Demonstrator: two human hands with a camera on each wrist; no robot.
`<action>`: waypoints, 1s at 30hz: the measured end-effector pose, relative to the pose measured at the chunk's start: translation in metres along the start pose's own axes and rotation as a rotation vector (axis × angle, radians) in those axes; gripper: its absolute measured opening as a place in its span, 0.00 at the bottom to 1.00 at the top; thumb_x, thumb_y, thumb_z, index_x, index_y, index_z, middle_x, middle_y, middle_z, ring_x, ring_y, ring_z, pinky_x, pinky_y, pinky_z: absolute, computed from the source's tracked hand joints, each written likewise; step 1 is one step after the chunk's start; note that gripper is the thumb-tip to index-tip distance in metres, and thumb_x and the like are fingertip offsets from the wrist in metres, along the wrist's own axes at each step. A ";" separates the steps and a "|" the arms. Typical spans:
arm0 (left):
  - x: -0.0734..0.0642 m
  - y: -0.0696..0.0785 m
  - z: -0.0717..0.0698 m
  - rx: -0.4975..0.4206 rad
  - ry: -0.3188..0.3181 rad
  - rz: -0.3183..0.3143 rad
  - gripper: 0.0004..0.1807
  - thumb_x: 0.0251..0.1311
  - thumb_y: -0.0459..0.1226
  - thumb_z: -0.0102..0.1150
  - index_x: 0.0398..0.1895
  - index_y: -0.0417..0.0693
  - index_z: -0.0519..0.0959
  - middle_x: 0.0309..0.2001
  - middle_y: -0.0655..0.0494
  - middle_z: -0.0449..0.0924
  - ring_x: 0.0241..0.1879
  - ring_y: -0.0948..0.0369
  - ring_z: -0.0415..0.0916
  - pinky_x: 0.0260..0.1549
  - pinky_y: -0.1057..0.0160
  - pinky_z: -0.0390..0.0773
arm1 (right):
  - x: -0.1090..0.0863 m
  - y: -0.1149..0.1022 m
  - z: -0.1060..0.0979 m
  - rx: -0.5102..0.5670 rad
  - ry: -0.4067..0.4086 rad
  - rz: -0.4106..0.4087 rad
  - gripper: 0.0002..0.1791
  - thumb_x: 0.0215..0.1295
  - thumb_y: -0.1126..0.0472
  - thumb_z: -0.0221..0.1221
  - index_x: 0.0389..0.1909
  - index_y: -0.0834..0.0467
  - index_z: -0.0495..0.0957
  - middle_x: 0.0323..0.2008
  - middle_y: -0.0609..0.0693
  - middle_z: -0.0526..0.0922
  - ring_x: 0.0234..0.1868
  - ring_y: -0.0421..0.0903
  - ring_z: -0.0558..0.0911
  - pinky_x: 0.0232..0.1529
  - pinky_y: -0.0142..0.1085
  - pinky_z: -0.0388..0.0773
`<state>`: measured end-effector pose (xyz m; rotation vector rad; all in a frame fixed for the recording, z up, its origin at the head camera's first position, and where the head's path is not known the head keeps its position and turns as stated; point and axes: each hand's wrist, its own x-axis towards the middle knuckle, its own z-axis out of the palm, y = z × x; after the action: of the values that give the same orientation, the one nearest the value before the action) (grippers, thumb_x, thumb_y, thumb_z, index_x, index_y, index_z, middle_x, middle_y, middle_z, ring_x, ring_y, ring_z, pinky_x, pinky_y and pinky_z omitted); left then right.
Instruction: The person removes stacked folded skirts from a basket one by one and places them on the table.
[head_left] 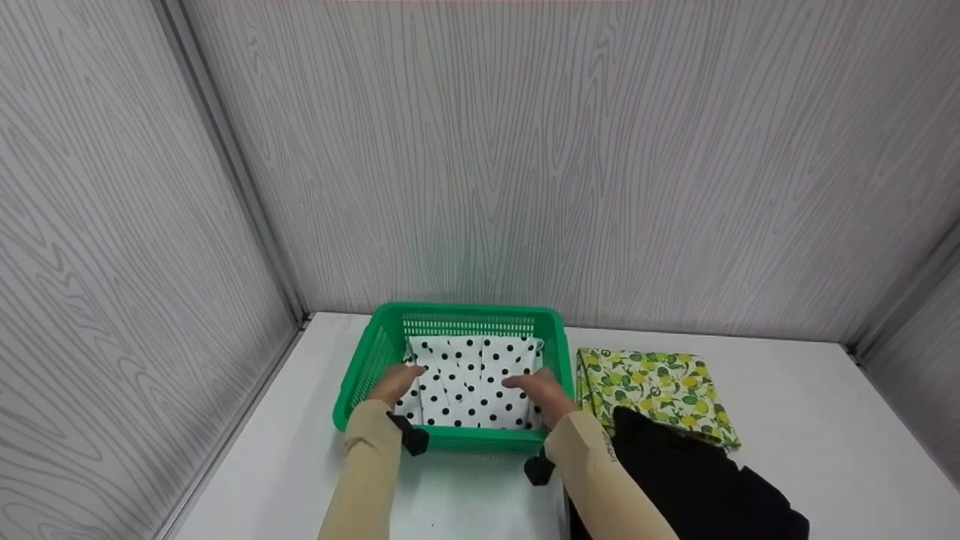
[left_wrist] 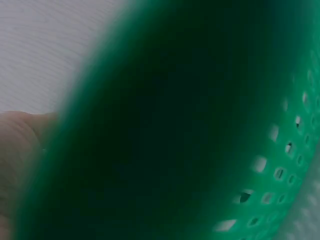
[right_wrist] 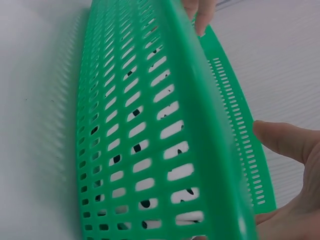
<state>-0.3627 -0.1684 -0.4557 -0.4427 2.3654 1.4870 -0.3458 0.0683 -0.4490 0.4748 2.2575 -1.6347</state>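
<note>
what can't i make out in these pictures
Basket floor: head view, mostly under the dotted cloth.
Left hand: left wrist view, mostly hidden by blurred basket, cut by edge.
Right hand: right wrist view, some fingers behind the rim.
Black cloth: head view, cut by bottom edge.

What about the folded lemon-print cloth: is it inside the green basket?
No, the folded lemon-print cloth lies on the white table, beside the green basket holding the polka-dot cloth.

We extend the left arm and right arm forward, angled slightly inward. We position the left hand and right hand well apart, thumbs extended toward each other. Our remaining fingers are mostly hidden.
</note>
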 end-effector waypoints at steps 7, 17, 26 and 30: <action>-0.001 -0.006 -0.001 -0.030 0.020 -0.015 0.36 0.63 0.42 0.43 0.67 0.27 0.47 0.66 0.30 0.46 0.65 0.38 0.44 0.60 0.45 0.52 | 0.002 0.005 0.007 -0.031 -0.013 0.024 0.45 0.53 0.58 0.62 0.66 0.70 0.48 0.61 0.66 0.59 0.60 0.59 0.60 0.59 0.54 0.57; 0.000 -0.014 0.000 -0.031 0.011 0.032 0.31 0.63 0.37 0.45 0.64 0.26 0.54 0.64 0.30 0.51 0.63 0.39 0.49 0.60 0.47 0.54 | 0.006 0.014 0.010 0.046 -0.060 -0.023 0.41 0.52 0.63 0.63 0.63 0.72 0.53 0.60 0.66 0.60 0.58 0.58 0.63 0.58 0.51 0.60; 0.005 -0.018 0.003 0.029 0.060 0.128 0.16 0.53 0.31 0.57 0.45 0.31 0.75 0.46 0.38 0.72 0.47 0.46 0.70 0.42 0.52 0.74 | 0.012 0.017 0.008 0.105 -0.068 -0.043 0.42 0.51 0.67 0.63 0.65 0.68 0.53 0.59 0.65 0.63 0.58 0.59 0.65 0.58 0.52 0.60; 0.004 -0.017 0.005 -0.005 0.049 0.115 0.14 0.49 0.28 0.60 0.41 0.34 0.76 0.38 0.45 0.76 0.38 0.52 0.73 0.33 0.56 0.77 | 0.012 0.016 0.008 0.137 -0.084 -0.075 0.46 0.51 0.71 0.61 0.69 0.63 0.47 0.61 0.64 0.61 0.58 0.58 0.65 0.54 0.53 0.65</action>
<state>-0.3592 -0.1713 -0.4733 -0.3538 2.4633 1.5483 -0.3487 0.0668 -0.4701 0.3505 2.1365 -1.8202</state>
